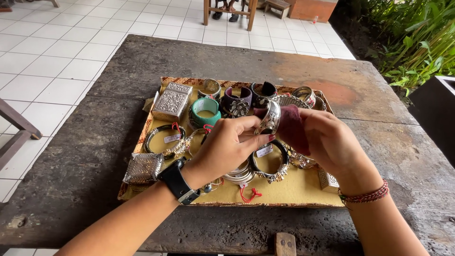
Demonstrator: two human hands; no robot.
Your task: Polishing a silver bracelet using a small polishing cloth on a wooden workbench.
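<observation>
Holding a silver cuff bracelet in a closed grip, the left hand met the right hand, which pinched a maroon cloth above the tray.

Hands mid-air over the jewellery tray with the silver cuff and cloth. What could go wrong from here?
1. The silver cuff is pinched by the left hand fingertips only, above the tray; a slip could drop it onto the packed bangles below.
2. The maroon cloth in the right hand may snag the cuff's raised ornament.
3. Tagged pieces with red strings lie under the wrists; a lowered arm might drag them.
</observation>
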